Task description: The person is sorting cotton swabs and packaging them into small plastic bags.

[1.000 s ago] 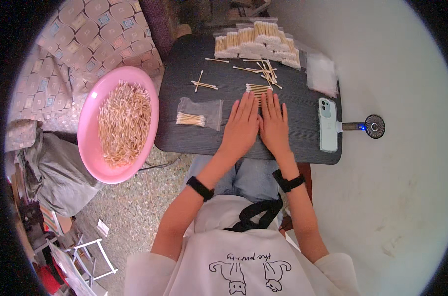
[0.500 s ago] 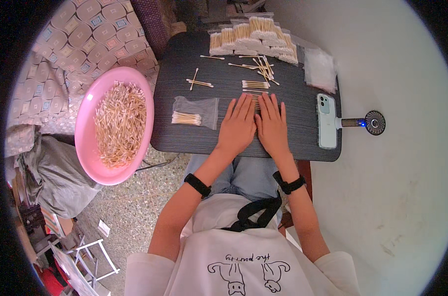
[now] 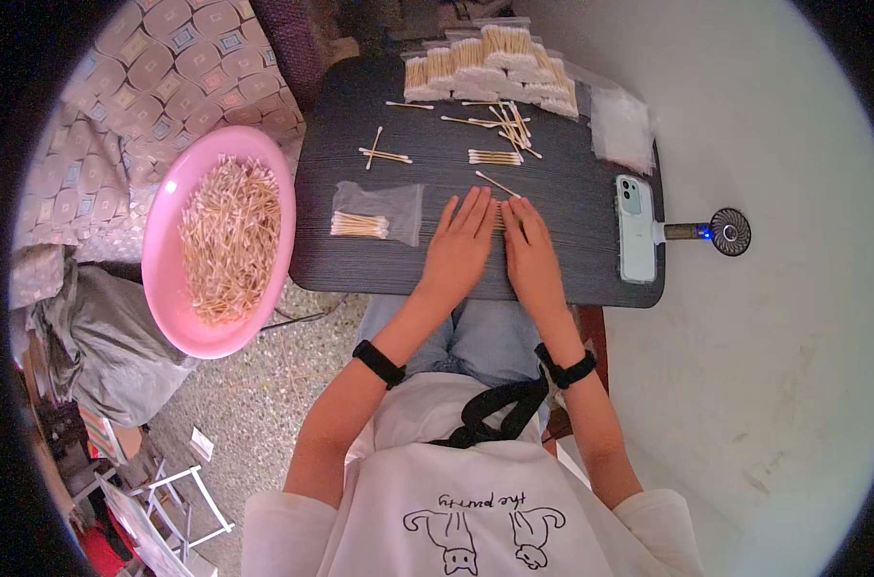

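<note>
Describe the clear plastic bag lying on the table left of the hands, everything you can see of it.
The clear plastic bag is a small, thin, see-through pouch lying flat on the dark table. A neat bundle of cotton swabs with pale wooden-looking sticks lies inside, toward its left end; the rest looks empty. It rests left of the left hand, apart from it. Whether it is sealed cannot be told.

table (image 3: 379,260): dark wood grain, matt
swabs (image 3: 494,157): pale wooden sticks, white cotton tips
bag (image 3: 391,207): clear thin plastic, slightly glossy
basin (image 3: 163,279): pink plastic, smooth, faint sheen
phone (image 3: 635,231): pale glossy case
floor (image 3: 254,394): speckled stone, rough
wristbands (image 3: 379,363): black, matt
shirt (image 3: 475,500): white cloth
</note>
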Demonstrator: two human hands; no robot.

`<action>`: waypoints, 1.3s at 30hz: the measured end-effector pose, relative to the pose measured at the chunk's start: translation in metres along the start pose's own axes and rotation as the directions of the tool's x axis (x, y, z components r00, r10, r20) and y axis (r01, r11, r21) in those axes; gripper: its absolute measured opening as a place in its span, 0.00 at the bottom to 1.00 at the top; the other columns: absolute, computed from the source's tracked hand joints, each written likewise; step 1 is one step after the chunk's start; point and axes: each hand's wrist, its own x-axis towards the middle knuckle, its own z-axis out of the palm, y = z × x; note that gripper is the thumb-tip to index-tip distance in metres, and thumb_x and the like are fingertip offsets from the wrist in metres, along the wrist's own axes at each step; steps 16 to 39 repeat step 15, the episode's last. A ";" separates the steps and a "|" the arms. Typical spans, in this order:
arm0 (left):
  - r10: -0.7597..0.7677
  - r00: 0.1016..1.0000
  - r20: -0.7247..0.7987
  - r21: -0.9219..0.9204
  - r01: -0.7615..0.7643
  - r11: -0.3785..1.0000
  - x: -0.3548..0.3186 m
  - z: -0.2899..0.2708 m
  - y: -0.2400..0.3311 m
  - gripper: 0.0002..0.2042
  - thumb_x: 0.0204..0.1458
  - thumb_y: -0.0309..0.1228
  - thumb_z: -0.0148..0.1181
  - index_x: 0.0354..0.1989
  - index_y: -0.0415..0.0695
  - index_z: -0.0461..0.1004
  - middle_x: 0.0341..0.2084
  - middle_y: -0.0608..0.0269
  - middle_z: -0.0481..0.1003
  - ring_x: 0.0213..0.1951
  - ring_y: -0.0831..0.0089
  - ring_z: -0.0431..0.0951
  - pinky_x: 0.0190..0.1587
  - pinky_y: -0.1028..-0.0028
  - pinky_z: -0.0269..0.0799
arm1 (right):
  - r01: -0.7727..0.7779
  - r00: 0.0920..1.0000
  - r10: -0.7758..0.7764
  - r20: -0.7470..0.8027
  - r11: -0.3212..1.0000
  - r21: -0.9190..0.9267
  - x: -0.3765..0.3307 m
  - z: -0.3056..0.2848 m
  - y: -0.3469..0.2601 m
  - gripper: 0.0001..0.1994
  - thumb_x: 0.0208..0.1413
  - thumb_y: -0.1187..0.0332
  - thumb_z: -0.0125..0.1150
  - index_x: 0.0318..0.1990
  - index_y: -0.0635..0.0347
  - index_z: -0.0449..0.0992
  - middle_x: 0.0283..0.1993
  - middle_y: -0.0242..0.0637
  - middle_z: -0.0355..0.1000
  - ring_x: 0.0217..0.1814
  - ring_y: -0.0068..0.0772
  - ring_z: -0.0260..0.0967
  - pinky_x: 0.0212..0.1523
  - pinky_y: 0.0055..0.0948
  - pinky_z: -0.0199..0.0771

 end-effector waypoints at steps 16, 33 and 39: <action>0.063 0.998 -0.030 -0.076 -0.065 0.995 -0.016 -0.021 0.004 0.24 0.45 0.24 0.52 0.55 0.40 0.68 0.57 0.53 0.65 0.59 0.59 0.66 0.60 0.64 0.65 | -0.032 0.999 0.032 -0.016 0.999 0.004 -0.015 -0.014 -0.013 0.22 0.52 0.78 0.50 0.56 0.57 0.69 0.64 0.42 0.56 0.67 0.49 0.52 0.63 0.40 0.61; 0.063 0.998 -0.030 -0.076 -0.065 0.995 -0.016 -0.021 0.004 0.24 0.45 0.24 0.52 0.55 0.40 0.68 0.57 0.53 0.65 0.59 0.59 0.66 0.60 0.64 0.65 | -0.032 0.999 0.032 -0.016 0.999 0.004 -0.015 -0.014 -0.013 0.22 0.52 0.78 0.50 0.56 0.57 0.69 0.64 0.42 0.56 0.67 0.49 0.52 0.63 0.40 0.61; 0.063 0.998 -0.030 -0.076 -0.065 0.995 -0.016 -0.021 0.004 0.24 0.45 0.24 0.52 0.55 0.40 0.68 0.57 0.53 0.65 0.59 0.59 0.66 0.60 0.64 0.65 | -0.032 0.999 0.032 -0.016 0.999 0.004 -0.015 -0.014 -0.013 0.22 0.52 0.78 0.50 0.56 0.57 0.69 0.64 0.42 0.56 0.67 0.49 0.52 0.63 0.40 0.61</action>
